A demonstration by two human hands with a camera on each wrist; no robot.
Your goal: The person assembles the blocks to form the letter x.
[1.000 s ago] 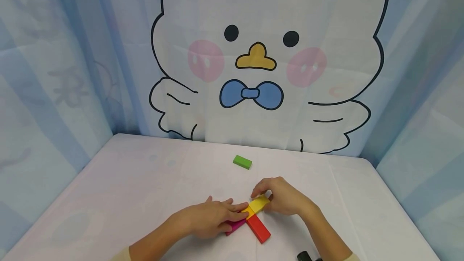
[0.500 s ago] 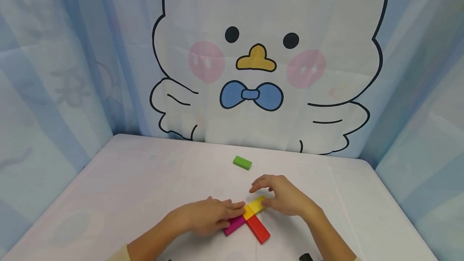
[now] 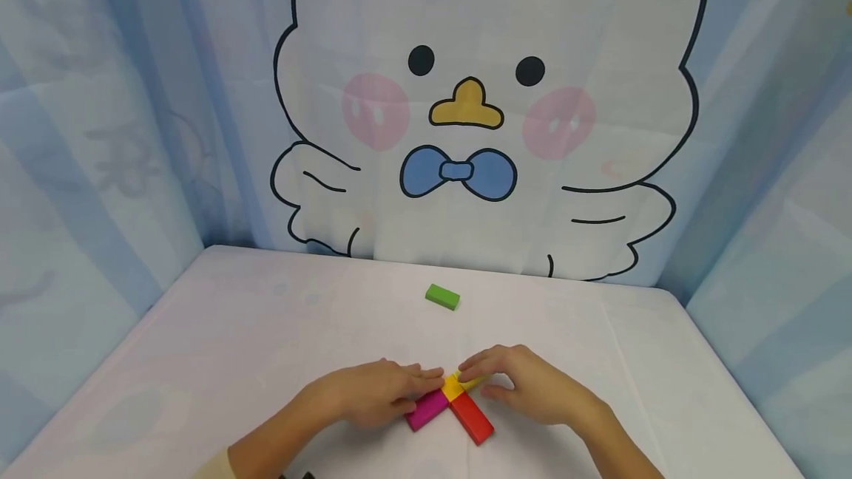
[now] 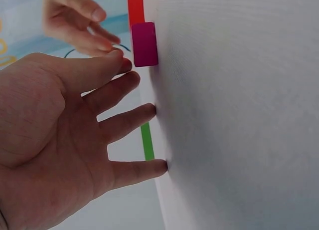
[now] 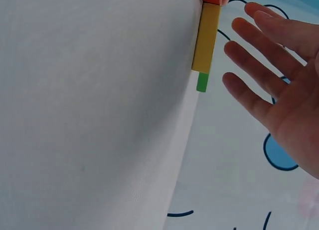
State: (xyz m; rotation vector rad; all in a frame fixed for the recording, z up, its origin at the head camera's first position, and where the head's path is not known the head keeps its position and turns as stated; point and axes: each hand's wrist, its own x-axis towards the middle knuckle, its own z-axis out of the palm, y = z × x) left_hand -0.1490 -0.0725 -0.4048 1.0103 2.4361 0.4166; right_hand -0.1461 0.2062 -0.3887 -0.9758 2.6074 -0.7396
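A purple block, a red block and a yellow block lie flat on the table, their ends meeting around a small orange-yellow piece. My left hand is beside the purple block, fingers straight and spread. In the left wrist view, its fingertips reach down to the tabletop and the thumb is near the purple block's end. Over the yellow block is my right hand, which partly hides it in the head view. The right wrist view has its fingers loosely extended, holding nothing, with a gap to the yellow block.
A green block lies by itself farther back on the white-covered table. Behind the table hangs a curtain with a cartoon bird in a blue bow tie. Small dark objects show at the bottom edge.
My right hand has let go of the yellow block and moved over it with fingers extended. My left fingers have drawn back slightly left, uncovering more of the purple block and the middle piece.
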